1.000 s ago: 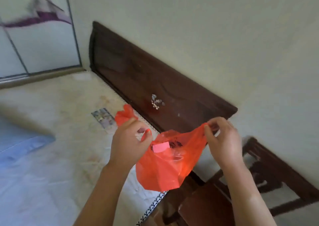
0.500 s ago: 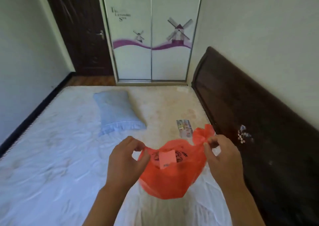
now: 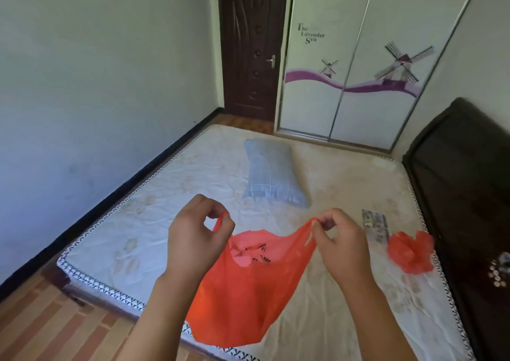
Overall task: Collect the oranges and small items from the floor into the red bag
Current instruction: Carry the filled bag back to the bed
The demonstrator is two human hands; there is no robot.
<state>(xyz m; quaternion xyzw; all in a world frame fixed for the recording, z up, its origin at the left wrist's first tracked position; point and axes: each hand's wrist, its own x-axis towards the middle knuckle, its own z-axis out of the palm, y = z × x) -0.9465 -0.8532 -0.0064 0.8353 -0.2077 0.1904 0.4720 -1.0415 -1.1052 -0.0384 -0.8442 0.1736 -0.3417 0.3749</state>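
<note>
Up in front of the person, the red bag (image 3: 248,286) hung in the air over the near edge of the mattress (image 3: 193,184), stretched between both hands. The left hand (image 3: 197,239) pinched one handle between thumb and fingertips, the other fingers curled, and the right hand (image 3: 340,246) pinched the opposite handle the same way. Between the handles the mouth sagged open a little, with dark printed marks showing on the plastic and a pale pink patch just inside. What else lay in the bag could not be made out.

Beyond the hands a light blue pillow (image 3: 271,174) lay on the mattress. To the right, near the dark headboard (image 3: 463,184), sat a crumpled red plastic bag (image 3: 411,251), just beside a small printed packet (image 3: 375,225). At the far end stood a wardrobe with windmill pictures (image 3: 358,65) and a dark brown door (image 3: 251,43).
</note>
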